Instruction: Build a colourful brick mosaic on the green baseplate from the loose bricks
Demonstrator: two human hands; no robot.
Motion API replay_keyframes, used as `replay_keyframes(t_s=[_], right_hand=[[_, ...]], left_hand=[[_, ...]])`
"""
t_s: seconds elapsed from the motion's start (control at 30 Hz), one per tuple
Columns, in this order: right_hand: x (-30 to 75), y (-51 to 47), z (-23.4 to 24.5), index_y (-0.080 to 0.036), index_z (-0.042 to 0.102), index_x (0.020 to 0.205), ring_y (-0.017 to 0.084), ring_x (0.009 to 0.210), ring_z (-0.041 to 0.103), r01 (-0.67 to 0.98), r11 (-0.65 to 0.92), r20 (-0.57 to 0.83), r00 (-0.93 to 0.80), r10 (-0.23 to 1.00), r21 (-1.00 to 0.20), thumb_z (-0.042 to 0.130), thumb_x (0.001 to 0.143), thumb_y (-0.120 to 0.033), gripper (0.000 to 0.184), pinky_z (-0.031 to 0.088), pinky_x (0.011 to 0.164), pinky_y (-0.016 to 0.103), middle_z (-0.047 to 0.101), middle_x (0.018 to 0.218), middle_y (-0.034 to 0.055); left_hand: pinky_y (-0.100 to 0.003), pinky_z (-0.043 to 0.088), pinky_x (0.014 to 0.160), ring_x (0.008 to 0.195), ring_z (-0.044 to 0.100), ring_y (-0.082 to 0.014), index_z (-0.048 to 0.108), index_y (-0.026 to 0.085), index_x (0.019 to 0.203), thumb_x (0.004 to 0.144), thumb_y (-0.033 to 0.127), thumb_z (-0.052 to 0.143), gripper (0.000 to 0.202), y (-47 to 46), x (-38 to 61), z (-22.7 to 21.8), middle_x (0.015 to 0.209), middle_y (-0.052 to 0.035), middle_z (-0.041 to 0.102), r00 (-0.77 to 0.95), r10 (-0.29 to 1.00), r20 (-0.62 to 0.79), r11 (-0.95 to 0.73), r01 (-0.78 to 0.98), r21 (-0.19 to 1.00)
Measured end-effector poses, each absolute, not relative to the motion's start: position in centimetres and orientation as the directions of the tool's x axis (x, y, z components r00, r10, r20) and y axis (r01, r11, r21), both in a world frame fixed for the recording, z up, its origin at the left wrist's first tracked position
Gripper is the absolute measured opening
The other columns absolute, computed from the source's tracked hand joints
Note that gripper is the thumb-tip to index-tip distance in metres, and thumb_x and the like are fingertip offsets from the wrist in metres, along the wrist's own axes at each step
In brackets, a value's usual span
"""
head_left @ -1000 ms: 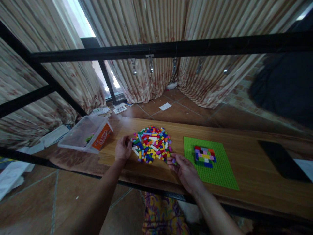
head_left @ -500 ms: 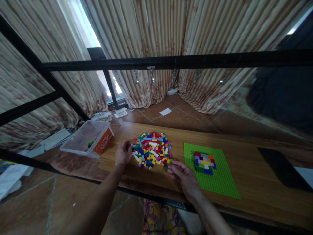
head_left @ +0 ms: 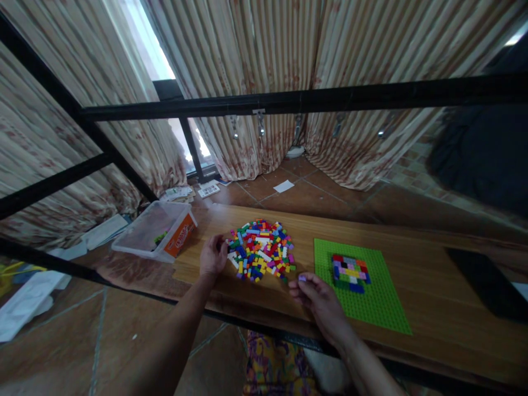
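A heap of small toy building bricks [head_left: 262,247] in many colours lies on the wooden tabletop. At its left edge is my left hand [head_left: 213,256], fingers curled together; whatever is in them is too hidden to name. My right hand [head_left: 319,300] pinches a small lavender brick [head_left: 302,278] between thumb and finger, just above the table between the heap and a green baseplate [head_left: 381,300]. On that baseplate stands a low block of joined bricks [head_left: 350,272], with red, pink, yellow, white, green and blue pieces.
A clear plastic box [head_left: 142,228] with an orange label stands left of the heap, a few pieces inside. A dark flat object [head_left: 484,280] lies at the right. A black metal bar [head_left: 280,103] crosses beyond the table, with curtains [head_left: 264,49] behind it.
The view has shifted slightly, moving the scene a little right. My right hand has turned a little, and the lavender brick shows more clearly. My left hand's fingers look more closed beside the heap.
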State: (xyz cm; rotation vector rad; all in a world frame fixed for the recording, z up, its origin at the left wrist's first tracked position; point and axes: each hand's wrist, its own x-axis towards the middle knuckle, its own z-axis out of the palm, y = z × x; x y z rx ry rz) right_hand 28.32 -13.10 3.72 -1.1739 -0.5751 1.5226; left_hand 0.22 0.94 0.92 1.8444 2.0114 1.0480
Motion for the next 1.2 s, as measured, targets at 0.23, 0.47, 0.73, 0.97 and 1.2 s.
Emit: replay_keyframes(t_s=[0.23, 0.47, 0.73, 0.97, 1.2], right_hand=[[28.3, -12.6, 4.5, -0.019, 0.062, 0.084, 0.012, 0.064, 0.058, -0.317, -0.274, -0.31, 0.069, 0.948, -0.908, 0.075, 0.07, -0.054, 0.04, 0.046, 0.057, 0.024, 0.072, 0.084, 0.0041], [28.3, -12.3, 4.5, -0.019, 0.065, 0.085, 0.012, 0.058, 0.056, -0.272, -0.269, -0.294, 0.056, 0.954, -0.924, 0.076, 0.069, -0.055, 0.041, 0.042, 0.053, 0.024, 0.072, 0.079, 0.005], [27.7, -12.1, 3.8, -0.019, 0.067, 0.089, 0.014, 0.067, 0.064, -0.362, -0.271, -0.302, 0.032, 0.953, -0.892, 0.077, 0.066, -0.054, 0.043, 0.051, 0.063, 0.027, 0.071, 0.08, 0.004], [27.2, -12.3, 3.8, -0.02, 0.063, 0.086, 0.004, 0.038, 0.041, -0.419, -0.19, -0.252, 0.099, 0.963, -0.888, 0.072, 0.071, -0.05, 0.035, 0.032, 0.035, 0.016, 0.057, 0.06, -0.0067], [27.9, -11.4, 3.0, -0.018, 0.062, 0.094, 0.007, 0.037, 0.044, -0.259, -0.244, -0.291, 0.164, 0.942, -0.935, 0.066, 0.072, -0.053, 0.042, 0.036, 0.035, 0.018, 0.059, 0.058, -0.0054]], left_hand=[[-0.035, 0.051, 0.085, 0.093, 0.064, -0.0222, 0.063, 0.019, 0.104, 0.081, 0.03, 0.051, 0.028, 0.7, 0.4, 1.2, 0.097, -0.009, 0.069, -0.186, 0.94, 0.286, -0.036, 0.779, 0.625], [-0.036, 0.05, 0.088, 0.096, 0.063, -0.0227, 0.064, 0.018, 0.105, 0.083, 0.032, 0.051, 0.029, 0.7, 0.4, 1.1, 0.098, -0.0095, 0.069, -0.188, 0.936, 0.298, -0.039, 0.786, 0.618], [-0.035, 0.049, 0.087, 0.096, 0.063, -0.0226, 0.064, 0.016, 0.104, 0.083, 0.032, 0.049, 0.031, 0.9, 0.3, 0.8, 0.1, -0.0104, 0.068, -0.18, 0.935, 0.305, -0.043, 0.798, 0.601], [-0.033, 0.05, 0.083, 0.091, 0.063, -0.0223, 0.065, 0.017, 0.104, 0.081, 0.035, 0.05, 0.033, 1.2, 0.2, 0.9, 0.096, -0.0088, 0.069, -0.185, 0.937, 0.296, -0.03, 0.801, 0.597], [-0.034, 0.05, 0.084, 0.091, 0.063, -0.0229, 0.064, 0.016, 0.104, 0.082, 0.036, 0.048, 0.034, 1.1, 0.3, 1.3, 0.096, -0.01, 0.069, -0.172, 0.938, 0.301, -0.04, 0.81, 0.585]])
